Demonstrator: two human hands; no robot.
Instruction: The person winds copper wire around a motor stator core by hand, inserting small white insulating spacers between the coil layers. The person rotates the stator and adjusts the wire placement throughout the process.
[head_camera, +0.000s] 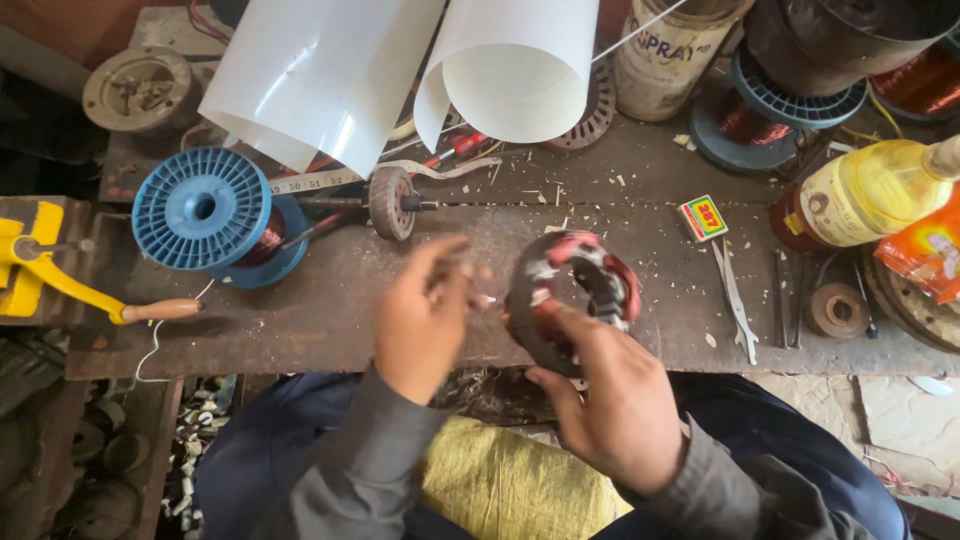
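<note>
Fingertips of left hand (425, 315) pinch small white piece beside motor stator (572, 300); right hand (610, 400) grips stator rim. Likely insulating slots; next needs careful seating.

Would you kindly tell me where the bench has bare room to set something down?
Free: bench between blue spool and left hand; a smaller patch between stator and scissors. Crowded: back edge and right end by the oil bottle.

You have one view only: the head camera looks steeply down, close over your lap, facing the cluttered wooden workbench (330, 300) whose far edge fills the frame's top.
</note>
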